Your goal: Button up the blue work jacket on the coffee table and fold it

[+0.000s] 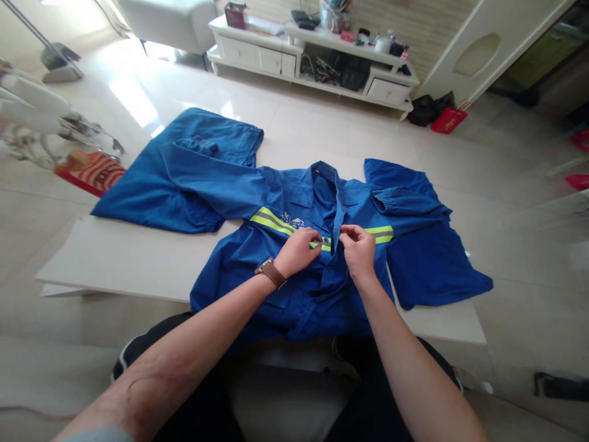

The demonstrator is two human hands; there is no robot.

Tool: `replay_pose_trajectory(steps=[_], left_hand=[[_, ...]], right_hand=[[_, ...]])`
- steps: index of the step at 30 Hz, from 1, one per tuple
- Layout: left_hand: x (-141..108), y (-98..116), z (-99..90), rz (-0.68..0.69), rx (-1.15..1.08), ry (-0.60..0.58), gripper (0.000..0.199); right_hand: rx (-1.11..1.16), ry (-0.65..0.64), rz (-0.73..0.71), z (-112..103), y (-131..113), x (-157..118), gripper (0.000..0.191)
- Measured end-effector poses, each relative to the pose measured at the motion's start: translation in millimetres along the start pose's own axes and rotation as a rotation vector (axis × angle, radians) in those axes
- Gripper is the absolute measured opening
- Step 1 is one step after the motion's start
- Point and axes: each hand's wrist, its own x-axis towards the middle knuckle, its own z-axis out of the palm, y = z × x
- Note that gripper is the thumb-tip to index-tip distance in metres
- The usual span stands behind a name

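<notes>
A blue work jacket (280, 264) with a yellow-and-grey reflective stripe lies front up, its collar pointing away from me. My left hand (301, 248), with a brown-strapped watch on the wrist, pinches the front edge at the stripe, beside a small dark button. Just across the opening, my right hand (359, 248) pinches the other front edge between thumb and forefinger. The upper front hangs open between them, and the fingertips partly hide the cloth they hold. Folded blue garments lie under the sleeves, one at the left (147, 184) and one at the right (437, 264).
The jacket lies on a low white table (129, 264). Beyond it stands a white TV cabinet (253, 52) with various items on it. A red bag (448, 120) sits on the floor by the cabinet. At the left is a red patterned box (94, 172).
</notes>
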Motion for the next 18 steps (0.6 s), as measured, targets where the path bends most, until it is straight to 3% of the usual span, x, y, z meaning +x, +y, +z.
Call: replay_pose_trajectory(steps=[7,13,18], left_hand=[[4.3,-10.2,26.5,-0.091,0.341,-0.206,0.031],[20.0,3.5,45.7,-0.168,0.462,-0.222,0.031],[26.8,-9.2,52.0,-0.152,0.485,-0.192,0.027]], right_hand=[[0.002,0.0,-0.03,5.1,-1.5,-5.8,0.028],[-0.025,-0.017,0.003,7.0,0.3,-6.2,0.025],[-0.219,-0.087,-0.15,-3.1,-6.3,-3.8,0.021]])
